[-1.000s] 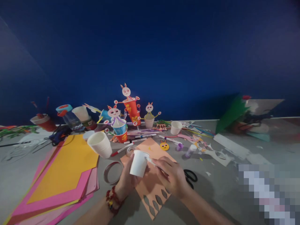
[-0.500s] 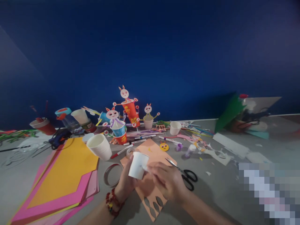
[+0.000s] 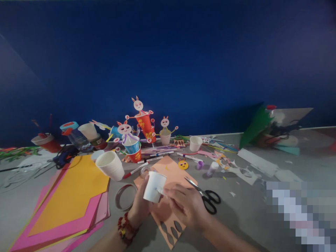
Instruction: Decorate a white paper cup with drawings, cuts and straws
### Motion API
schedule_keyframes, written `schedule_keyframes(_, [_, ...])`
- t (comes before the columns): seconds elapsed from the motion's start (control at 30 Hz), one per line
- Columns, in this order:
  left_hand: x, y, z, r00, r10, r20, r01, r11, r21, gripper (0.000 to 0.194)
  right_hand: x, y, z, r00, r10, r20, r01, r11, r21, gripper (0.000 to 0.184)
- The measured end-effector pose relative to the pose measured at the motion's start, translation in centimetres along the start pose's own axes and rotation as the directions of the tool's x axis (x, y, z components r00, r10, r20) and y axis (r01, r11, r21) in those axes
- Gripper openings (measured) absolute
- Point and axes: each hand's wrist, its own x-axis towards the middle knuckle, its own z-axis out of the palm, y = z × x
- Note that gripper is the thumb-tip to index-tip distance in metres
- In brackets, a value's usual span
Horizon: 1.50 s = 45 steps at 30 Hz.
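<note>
My left hand [image 3: 141,201] is wrapped round a small white paper cup [image 3: 153,185], held tilted with its rim up. My right hand [image 3: 186,204] pinches a small pale, pointed thing [image 3: 160,191]; its tip meets the cup's side below the rim. What kind of thing it is stays too blurred to tell. Beneath both hands lies a sheet of peach paper [image 3: 168,166] with leaf-shaped holes cut near its front corner. Black-handled scissors [image 3: 210,199] rest beside the right hand, blades towards the paper.
Coloured paper sheets [image 3: 70,192], a stack of white cups [image 3: 111,166] and a tape roll [image 3: 125,197] lie on the left. Rabbit figures on cups [image 3: 143,122] stand behind. A yellow rabbit face [image 3: 183,163], glue stick [image 3: 213,168] and paper scraps [image 3: 241,171] are to the right.
My right hand has moved the pale pointed thing from near the cup's rim down to its side. The cup has turned and tilted slightly. More of the scissors shows.
</note>
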Motion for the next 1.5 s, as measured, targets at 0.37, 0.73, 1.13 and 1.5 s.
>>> schedule_keyframes(0.37, [-0.39,-0.27,-0.02,1.000,-0.005,-0.009,0.006,0.996,0.090,0.029,0.08,-0.09,-0.20,0.997,0.052,-0.056,-0.055,0.997,-0.057,0.026])
schedule_keyframes(0.73, [-0.17,0.01,-0.06,1.000,0.000,0.018,-0.001,0.999,0.045,0.029,-0.22,-0.37,0.16,1.000,-0.004,0.006,0.004,0.999,-0.032,0.025])
schedule_keyframes(1.13, [-0.26,0.24,0.59,0.999,0.051,0.004,-0.051,0.998,0.032,0.028,-0.30,-0.42,0.09,0.996,-0.060,0.063,0.060,0.998,-0.002,0.027])
schedule_keyframes(1.5, [0.03,0.16,-0.14,1.000,-0.022,0.012,0.022,1.000,0.003,0.029,-0.20,-0.09,-0.29,0.998,0.066,-0.009,-0.067,0.995,-0.078,0.029])
